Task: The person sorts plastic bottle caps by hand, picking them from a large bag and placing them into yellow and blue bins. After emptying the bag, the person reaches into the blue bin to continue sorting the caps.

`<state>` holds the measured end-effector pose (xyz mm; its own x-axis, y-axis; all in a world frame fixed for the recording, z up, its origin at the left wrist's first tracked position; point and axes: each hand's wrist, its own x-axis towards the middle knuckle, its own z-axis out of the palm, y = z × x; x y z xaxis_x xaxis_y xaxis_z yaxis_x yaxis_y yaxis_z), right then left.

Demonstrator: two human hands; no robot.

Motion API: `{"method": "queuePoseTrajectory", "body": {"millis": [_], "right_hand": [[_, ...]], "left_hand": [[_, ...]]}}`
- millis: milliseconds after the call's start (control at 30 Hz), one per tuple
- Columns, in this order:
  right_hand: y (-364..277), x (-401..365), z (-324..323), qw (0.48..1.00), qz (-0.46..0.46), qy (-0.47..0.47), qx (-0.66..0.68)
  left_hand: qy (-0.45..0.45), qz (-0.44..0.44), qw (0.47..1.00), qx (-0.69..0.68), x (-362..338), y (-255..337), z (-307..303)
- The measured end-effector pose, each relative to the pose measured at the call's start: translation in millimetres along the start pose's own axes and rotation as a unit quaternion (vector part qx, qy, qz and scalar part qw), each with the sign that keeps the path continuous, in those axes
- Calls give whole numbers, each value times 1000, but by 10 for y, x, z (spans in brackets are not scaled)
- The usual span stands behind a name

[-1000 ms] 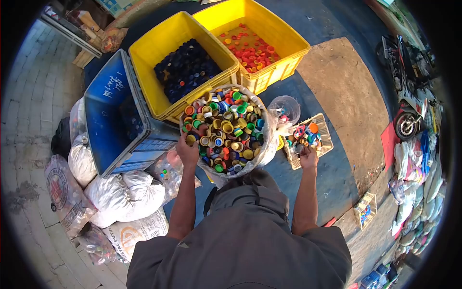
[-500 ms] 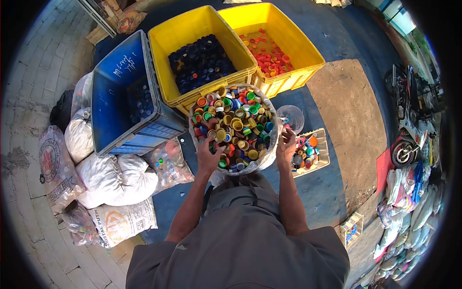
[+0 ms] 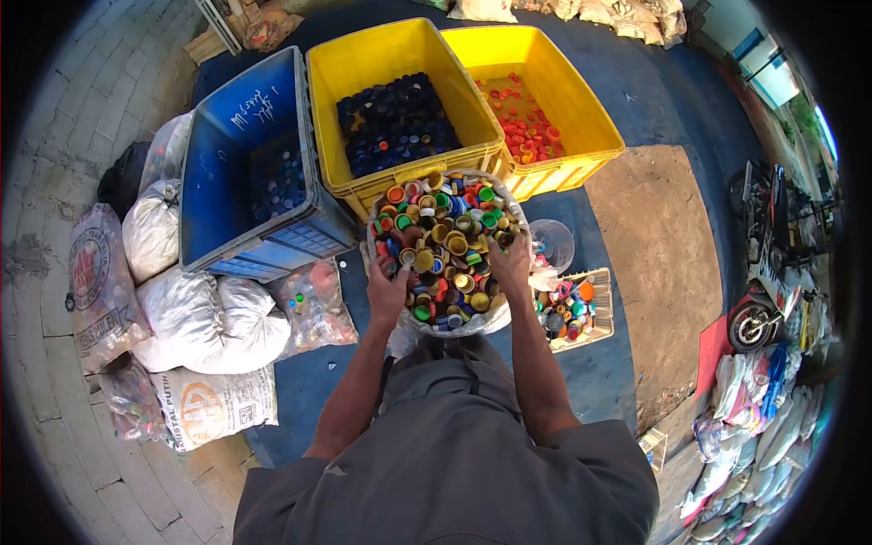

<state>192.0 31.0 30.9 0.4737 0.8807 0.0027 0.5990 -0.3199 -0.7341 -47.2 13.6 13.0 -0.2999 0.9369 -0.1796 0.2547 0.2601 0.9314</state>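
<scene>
Loose plastic bottle caps, mixed colours [image 3: 454, 243]: heaped in a round, open-topped container lined with whitish plastic [image 3: 498, 318], directly in front of the person, beneath and between the fingers of both hands.

Left hand [image 3: 388, 291]: over the left side of the heap; fingers partly curled and slightly parted, tips at the caps beside a small pale cap [image 3: 409, 257]; whether it is gripped cannot be told.

Right hand [image 3: 511, 263]: over the right side of the heap; fingers bent and part-open, tips among the caps; any hold is hidden.

Deep blue plastic bin [image 3: 213, 173]: left of the container, caps at its bottom.

Yellow rectangular plastic bin [image 3: 359, 64]: just beyond the container, holding dark blue caps [image 3: 395, 118].

Second yellow plastic bin [image 3: 586, 109]: far right of the first, holding red and orange caps [image 3: 536, 141].

Clear round plastic tub [image 3: 556, 241]: right of the container.

Cream slotted plastic basket [image 3: 603, 320]: near side of the tub, holding assorted small pieces.
</scene>
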Motion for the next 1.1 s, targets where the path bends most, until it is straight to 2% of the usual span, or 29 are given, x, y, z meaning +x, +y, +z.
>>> {"method": "queuePoseTrajectory", "body": {"millis": [33, 67, 133, 200, 233, 267, 300, 333, 367, 400, 500, 533, 600, 633, 667, 700, 733, 800, 833, 900, 1000, 1100], "right_hand": [[-49, 56, 14, 998, 53, -22, -28], [62, 130, 119, 996, 80, -29, -5], [-95, 213, 131, 986, 154, -40, -50], [-135, 306, 193, 972, 216, -64, -72], [-104, 328, 238, 975, 205, -52, -73], [-70, 344, 277, 977, 194, -40, -74], [-53, 359, 303, 980, 183, -28, -75], [-38, 366, 326, 981, 171, -39, -86], [-27, 395, 345, 982, 157, -49, -96], [-44, 428, 345, 982, 144, -58, -105], [-78, 473, 337, 982, 120, -81, -122], [-27, 480, 384, 988, 105, -72, -85], [129, 530, 571, 985, 28, -121, -121], [217, 497, 602, 979, -7, -145, -141], [-122, 291, 304, 988, -47, -113, -98], [-229, 200, 261, 984, -15, -115, -134], [-188, 162, 276, 984, -58, -108, -130], [-239, 41, 177, 977, -124, -96, -146], [-307, -7, 111, 973, -118, -113, -161], [-317, -95, 53, 963, -168, -119, -175], [-389, -253, -44, 949, -217, -120, -196], [-344, -401, 21, 940, -262, -129, -178]], "left_hand": [[3, -46, 999, 2, 69, 7, 47], [12, -10, 998, 63, 133, 14, 75], [31, 62, 980, 186, 254, 56, 85], [170, 25, 933, 317, 319, 107, 125], [237, 6, 894, 380, 344, 134, 136], [307, -28, 869, 387, 437, -40, 200], [215, -84, 929, 289, 565, -273, 150], [120, -141, 965, 184, 705, -532, -8], [23, -193, 978, 74, 776, -653, -115], [12, -130, 979, 156, 753, -620, -171], [25, -96, 970, 223, 788, -549, -255], [81, -31, 963, 254, 729, -435, -245], [190, 103, 928, 305, 636, -127, -97], [141, 149, 934, 292, 637, 26, -64], [90, 193, 937, 278, 686, 195, -9], [39, 239, 934, 261, 778, 343, 87], [-15, 284, 919, 272, 873, 450, 222], [-127, 372, 873, 289, 1043, 641, 528], [-180, 394, 836, 336, 1119, 719, 678], [-282, 431, 746, 423, 1218, 841, 951], [-360, 390, 713, 457, 1281, 902, 1189], [-413, 339, 658, 531, 1379, 1070, 1270]]}}
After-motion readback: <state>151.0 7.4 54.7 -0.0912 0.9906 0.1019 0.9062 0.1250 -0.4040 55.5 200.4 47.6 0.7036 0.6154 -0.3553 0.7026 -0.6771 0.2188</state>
